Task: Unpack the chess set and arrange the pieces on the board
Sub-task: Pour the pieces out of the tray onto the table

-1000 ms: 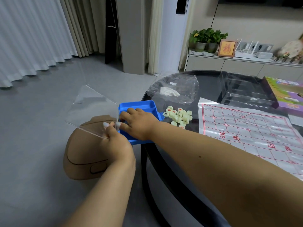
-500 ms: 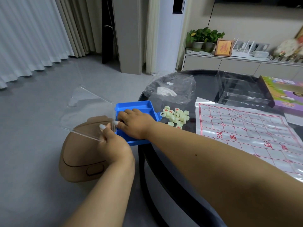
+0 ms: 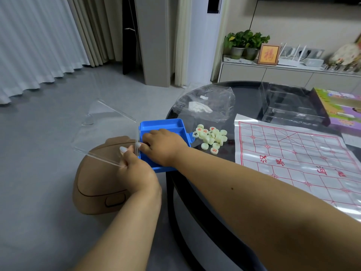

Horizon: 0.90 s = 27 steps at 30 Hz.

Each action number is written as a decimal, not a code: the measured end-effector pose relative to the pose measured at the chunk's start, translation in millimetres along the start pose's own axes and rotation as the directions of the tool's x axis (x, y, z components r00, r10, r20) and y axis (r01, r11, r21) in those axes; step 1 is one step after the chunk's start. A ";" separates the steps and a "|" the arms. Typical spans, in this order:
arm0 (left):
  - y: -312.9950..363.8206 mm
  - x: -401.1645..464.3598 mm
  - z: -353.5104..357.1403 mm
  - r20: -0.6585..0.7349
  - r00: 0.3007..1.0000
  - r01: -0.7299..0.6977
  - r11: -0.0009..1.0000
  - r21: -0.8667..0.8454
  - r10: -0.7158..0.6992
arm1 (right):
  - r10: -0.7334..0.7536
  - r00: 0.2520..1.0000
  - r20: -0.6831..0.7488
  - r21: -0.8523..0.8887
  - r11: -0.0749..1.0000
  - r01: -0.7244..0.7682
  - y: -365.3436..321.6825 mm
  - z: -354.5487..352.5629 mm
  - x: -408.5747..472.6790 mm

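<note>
A blue plastic box [image 3: 162, 124] sits at the left edge of the round black table [image 3: 244, 89], partly overhanging it. Its clear hinged lid [image 3: 101, 130] stands open to the left. My left hand [image 3: 136, 169] pinches the lid's near edge. My right hand [image 3: 164, 145] lies inside the box, fingers curled; what they hold is hidden. A heap of several pale round chess pieces [image 3: 212, 136] with red and black characters lies on the table right of the box. The plastic board sheet [image 3: 300, 159] with red grid lines is spread to the right.
A crumpled clear bag [image 3: 207, 104] lies behind the pieces. A clear plastic tray [image 3: 289, 106] and a colourful game box [image 3: 340, 106] stand at the back right. A brown rounded stool [image 3: 97, 178] sits on the floor under my left hand.
The hands, lid and box stay nearly as they were; only the camera shifted slightly.
</note>
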<state>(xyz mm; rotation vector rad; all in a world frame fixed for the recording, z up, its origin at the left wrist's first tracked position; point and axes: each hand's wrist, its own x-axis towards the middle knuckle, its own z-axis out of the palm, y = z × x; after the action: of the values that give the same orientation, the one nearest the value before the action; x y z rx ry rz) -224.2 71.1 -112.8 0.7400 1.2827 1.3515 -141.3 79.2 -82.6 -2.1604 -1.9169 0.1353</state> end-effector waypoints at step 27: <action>1.4 0.7 -1.5 -0.023 0.999 0.039 0.998 -0.042 -0.040 | -0.100 0.995 0.022 0.069 0.993 0.098 -2.7 -1.4 -4.5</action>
<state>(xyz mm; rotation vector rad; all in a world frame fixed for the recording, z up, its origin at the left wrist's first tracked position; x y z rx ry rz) -226.1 71.6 -112.0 0.6688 1.2781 1.3544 -144.2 74.9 -81.0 -2.0254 -1.9992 0.2067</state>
